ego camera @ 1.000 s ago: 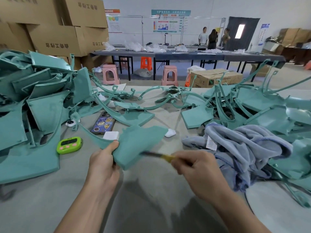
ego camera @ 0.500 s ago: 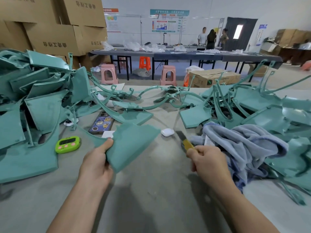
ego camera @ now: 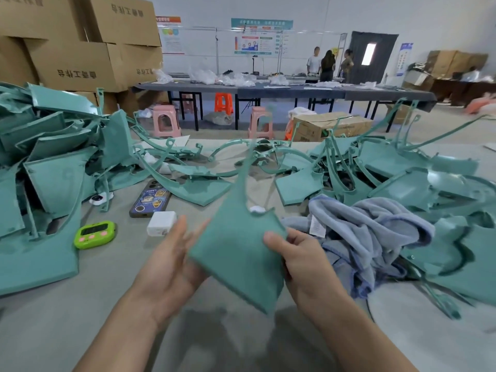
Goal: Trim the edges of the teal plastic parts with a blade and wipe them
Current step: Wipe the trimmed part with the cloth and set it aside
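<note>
A flat teal plastic part (ego camera: 236, 253) with a thin curved arm rising from its top is held up over the table in front of me. My left hand (ego camera: 169, 267) lies against its left edge and underside with the fingers straight. My right hand (ego camera: 303, 261) pinches the right edge, thumb on the top face and fingers curled behind. No blade shows in either hand or on the table. A crumpled blue-grey cloth (ego camera: 370, 226) lies just right of my right hand.
Heaps of teal parts fill the left side (ego camera: 53, 167) and right side (ego camera: 442, 189) of the grey table (ego camera: 53, 318). A phone (ego camera: 150, 200), a white charger (ego camera: 161, 224) and a green timer (ego camera: 95, 234) lie left of centre. Cardboard boxes, stools and three standing people are beyond.
The yellow-handled blade my right hand held is out of sight. The right hand has come over to take the part's right edge, and the part is turned upright between both hands.
</note>
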